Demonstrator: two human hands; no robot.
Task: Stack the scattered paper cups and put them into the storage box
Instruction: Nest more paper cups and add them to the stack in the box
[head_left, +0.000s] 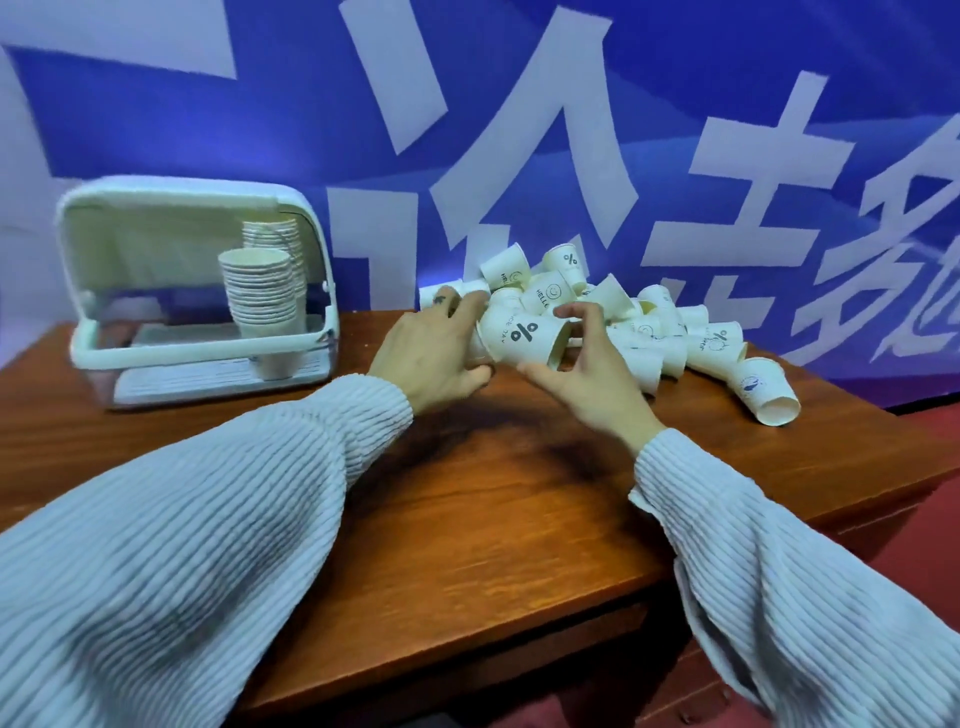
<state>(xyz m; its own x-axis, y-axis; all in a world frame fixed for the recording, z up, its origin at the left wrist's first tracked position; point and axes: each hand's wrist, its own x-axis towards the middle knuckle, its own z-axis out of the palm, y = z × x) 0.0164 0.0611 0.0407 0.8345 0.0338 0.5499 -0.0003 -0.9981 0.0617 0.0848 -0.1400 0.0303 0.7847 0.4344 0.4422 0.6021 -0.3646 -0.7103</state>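
Paper cup (524, 340) lying sideways, mouth rightward, gripped by left hand (431, 353); right hand (582, 364) curls around its rim.

I see white paper cups (597, 317) with dark prints, a reddish-brown woodgrain table (467, 493), and at twelve o'clock a blue-and-white banner (675, 130).

the cup (524, 338) lying on its side between the two hands bears a dark "%" sign. another cup at the back of the pile (566, 266) also shows "%". a third cup (549, 295) reads "hello" beside a smiley face. the blue backdrop (727, 130) carries large white characters, only partly in view.
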